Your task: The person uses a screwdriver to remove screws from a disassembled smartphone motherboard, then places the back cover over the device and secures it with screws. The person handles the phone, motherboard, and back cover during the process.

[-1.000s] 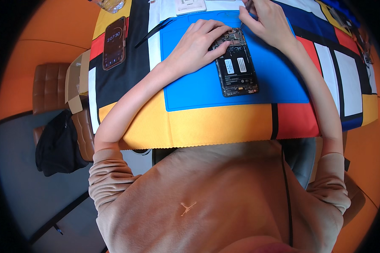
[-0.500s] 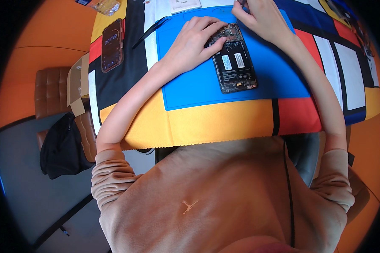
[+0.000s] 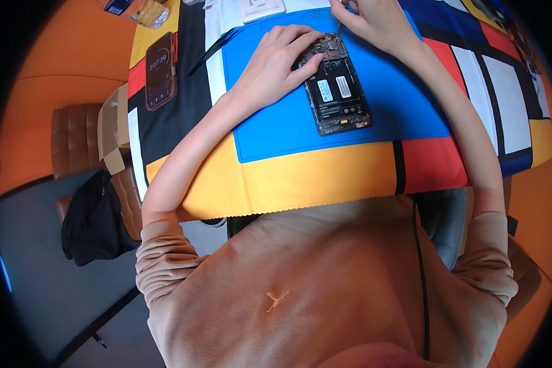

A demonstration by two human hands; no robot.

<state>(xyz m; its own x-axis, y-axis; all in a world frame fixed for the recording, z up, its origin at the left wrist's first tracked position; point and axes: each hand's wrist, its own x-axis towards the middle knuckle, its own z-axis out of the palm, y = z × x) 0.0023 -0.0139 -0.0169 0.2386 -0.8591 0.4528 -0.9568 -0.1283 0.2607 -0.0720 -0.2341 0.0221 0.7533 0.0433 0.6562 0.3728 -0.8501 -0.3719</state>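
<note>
An opened phone (image 3: 343, 105) lies on a blue work mat (image 3: 270, 138), its black battery and upper circuit board exposed. My left hand (image 3: 280, 64) holds the phone by its top left part, thumb over the board and fingers at the upper edge. Beyond the phone's top end, my right hand (image 3: 374, 24) is raised with its fingers curled together at the picture's upper edge. Whatever those fingers pinch is cut off or too small to make out.
Left of the mat lies another phone (image 3: 161, 70) with a lit screen. A black strap-like thing (image 3: 211, 52) crosses the mat's left edge. Farther back are a white flat box (image 3: 264, 8) and a clear plastic bottle (image 3: 147, 13). A cardboard box (image 3: 111, 132) stands on a brown chair.
The whole picture has shifted slightly, bringing more of the bottle into view. My left hand stays on the opened phone; my right hand remains curled beyond its top end.
</note>
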